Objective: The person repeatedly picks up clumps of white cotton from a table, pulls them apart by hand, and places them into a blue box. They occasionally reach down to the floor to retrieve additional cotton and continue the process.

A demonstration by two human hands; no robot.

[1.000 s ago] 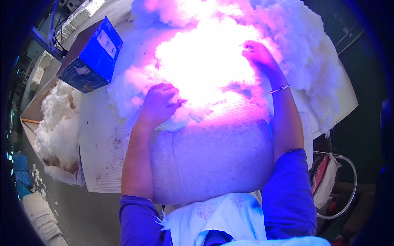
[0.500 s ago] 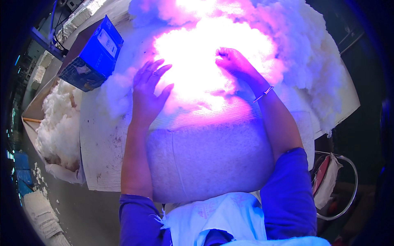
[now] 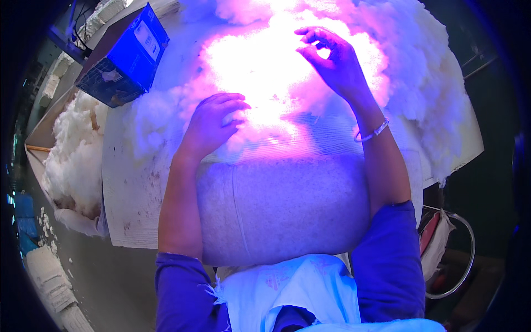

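Observation:
A fluffy mass of white fibre [image 3: 431, 94], resembling cotton, spreads over the far part of the worktable [image 3: 133, 182]. A strong white and pink glare washes out its middle. My left hand [image 3: 213, 123] is at the near left edge of the glare, palm down, fingers bent and apart from the thumb, with nothing seen in it. Farther away and to the right, my right hand [image 3: 340, 63] is raised over the fibre. Its thumb and a finger close into a ring; whatever lies between the tips is lost in the brightness. A bracelet [image 3: 373, 131] circles the right wrist.
A grey padded cushion [image 3: 293, 210] lies between my forearms at the table's near edge. At the far left stands a blue open box [image 3: 135, 55]. Below it, more white fibre [image 3: 77, 160] fills a container. Stacked white pads [image 3: 50, 276] are at lower left, a curved metal hoop [image 3: 470, 249] at right.
My right hand has moved farther away and slightly right, its fingers loosening from a tight fist to a ring. My left hand has turned inward to the right, with its fingers more bent.

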